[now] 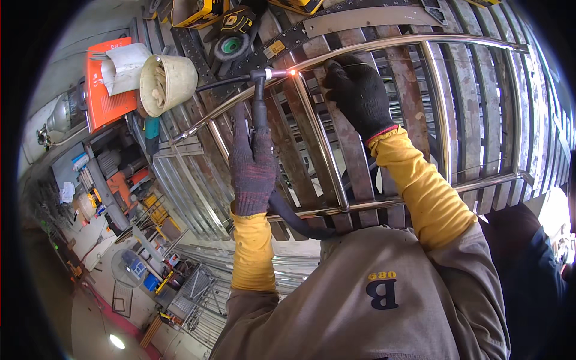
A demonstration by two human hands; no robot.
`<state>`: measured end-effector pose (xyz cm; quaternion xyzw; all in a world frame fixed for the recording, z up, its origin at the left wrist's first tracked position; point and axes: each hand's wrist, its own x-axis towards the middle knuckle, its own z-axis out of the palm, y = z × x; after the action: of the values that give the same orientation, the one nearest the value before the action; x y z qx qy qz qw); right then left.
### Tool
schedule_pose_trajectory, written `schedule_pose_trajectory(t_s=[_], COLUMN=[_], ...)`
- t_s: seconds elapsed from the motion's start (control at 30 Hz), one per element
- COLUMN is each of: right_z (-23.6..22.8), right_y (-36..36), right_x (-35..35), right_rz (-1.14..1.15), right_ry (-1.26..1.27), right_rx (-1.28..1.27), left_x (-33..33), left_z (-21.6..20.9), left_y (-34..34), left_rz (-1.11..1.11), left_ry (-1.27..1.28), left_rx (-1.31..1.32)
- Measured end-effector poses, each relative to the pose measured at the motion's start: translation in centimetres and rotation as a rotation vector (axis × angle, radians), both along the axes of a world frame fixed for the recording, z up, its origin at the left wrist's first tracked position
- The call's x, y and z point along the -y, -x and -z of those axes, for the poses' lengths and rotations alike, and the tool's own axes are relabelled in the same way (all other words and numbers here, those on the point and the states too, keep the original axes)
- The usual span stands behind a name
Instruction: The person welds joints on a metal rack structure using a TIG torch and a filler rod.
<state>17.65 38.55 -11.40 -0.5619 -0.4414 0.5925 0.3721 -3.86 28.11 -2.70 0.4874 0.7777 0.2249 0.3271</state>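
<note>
My left hand point(254, 168), in a dark knit glove with a yellow sleeve, is closed round the handle of a TIG welding torch point(260, 99). The torch's pale nozzle points right, and its tip glows orange at a joint of the shiny metal tube frame point(318, 135), where a crossbar meets the long far tube. My right hand point(358, 93), in a black glove, is just right of the glow beside the far tube. Its fingers are curled, and whatever they hold is hidden. The torch's black cable point(294, 222) loops below my left wrist.
The frame lies on a slatted metal bench point(399, 90). Beyond it are an angle grinder point(231, 42), a flat metal strip point(372, 21) and a steel square point(288, 37). At left stand a cream bucket point(171, 84) and an orange machine point(111, 111). Metal tubes point(192, 186) lie near my left arm.
</note>
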Motion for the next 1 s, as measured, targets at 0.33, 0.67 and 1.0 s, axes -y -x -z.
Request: schedule_pose_trajectory(t_s=[0.33, 0.67, 1.0], right_z=[-2.0, -2.2, 0.9], right_y=[0.4, 0.3, 0.6], right_x=[0.8, 0.9, 1.5], right_rz=[0.153, 0.159, 0.120], right_ry=[0.325, 0.293, 0.153], right_rx=[-0.289, -0.309, -0.337], left_x=[-0.4, -0.1, -0.6], left_z=[-1.4, -0.2, -0.5], left_y=[-0.6, 0.1, -1.0], left_rz=[-0.131, -0.029, 0.215], left_ry=[0.055, -0.006, -0.136], left_rx=[0.211, 0.088, -0.230])
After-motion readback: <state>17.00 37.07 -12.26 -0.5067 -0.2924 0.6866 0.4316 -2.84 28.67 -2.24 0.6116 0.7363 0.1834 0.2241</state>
